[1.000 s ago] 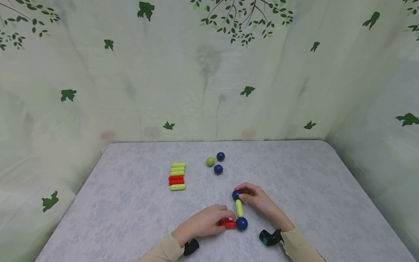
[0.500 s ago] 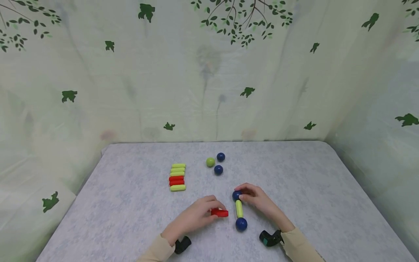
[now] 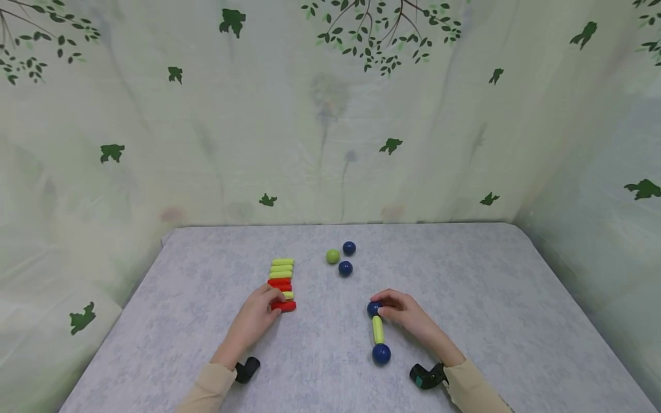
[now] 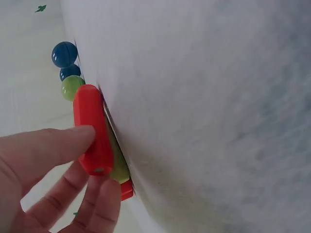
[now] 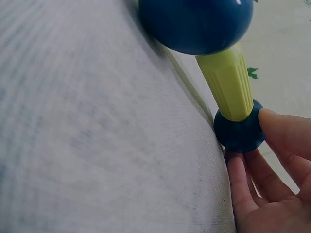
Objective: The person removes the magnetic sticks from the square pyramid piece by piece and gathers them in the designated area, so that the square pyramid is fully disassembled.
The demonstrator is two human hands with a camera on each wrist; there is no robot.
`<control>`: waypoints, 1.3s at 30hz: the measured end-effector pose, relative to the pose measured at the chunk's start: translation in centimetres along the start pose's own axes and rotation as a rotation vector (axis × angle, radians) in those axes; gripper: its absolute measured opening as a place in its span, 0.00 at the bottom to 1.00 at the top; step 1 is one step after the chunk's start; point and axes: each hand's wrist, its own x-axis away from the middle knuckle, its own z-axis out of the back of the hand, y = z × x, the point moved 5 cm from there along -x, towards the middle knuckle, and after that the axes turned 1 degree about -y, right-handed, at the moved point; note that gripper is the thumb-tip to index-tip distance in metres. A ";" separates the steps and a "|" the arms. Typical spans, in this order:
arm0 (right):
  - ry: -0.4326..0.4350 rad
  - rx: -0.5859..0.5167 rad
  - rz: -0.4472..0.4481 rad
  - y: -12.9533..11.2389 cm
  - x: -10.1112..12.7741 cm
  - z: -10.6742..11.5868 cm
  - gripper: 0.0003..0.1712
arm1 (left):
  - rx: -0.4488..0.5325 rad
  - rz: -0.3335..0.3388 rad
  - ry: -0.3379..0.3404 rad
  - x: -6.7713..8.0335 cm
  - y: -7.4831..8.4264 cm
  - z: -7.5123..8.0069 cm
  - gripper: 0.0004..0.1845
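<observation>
My left hand pinches a red rod between thumb and fingers at the near end of a row of rods. In the left wrist view the red rod lies beside a yellow-green rod, and the thumb presses its side. My right hand grips a dark blue ball. That ball is joined by a yellow-green rod to a nearer blue ball. The right wrist view shows thumb and fingers around the far blue ball.
Several yellow-green rods and red rods lie side by side on the grey cloth-covered table. Behind stand a green ball and two blue balls. A leaf-patterned curtain hangs around the table's back and sides.
The red rod has come away from the near blue ball; my left hand has carried it left to the near end of the rod row. My right hand stays on the far ball.
</observation>
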 end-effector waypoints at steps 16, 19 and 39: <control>0.070 0.074 0.032 -0.3 0.8 0.4 0.15 | 0.152 -0.168 -0.159 -0.5 4.0 -2.0 0.12; 0.110 0.134 0.027 -1.8 1.4 0.2 0.13 | 0.230 -0.215 -0.354 -0.3 6.3 -3.8 0.14; -0.022 0.102 0.042 -0.1 1.1 0.7 0.16 | 0.110 -0.320 -0.420 -2.1 8.6 -7.6 0.13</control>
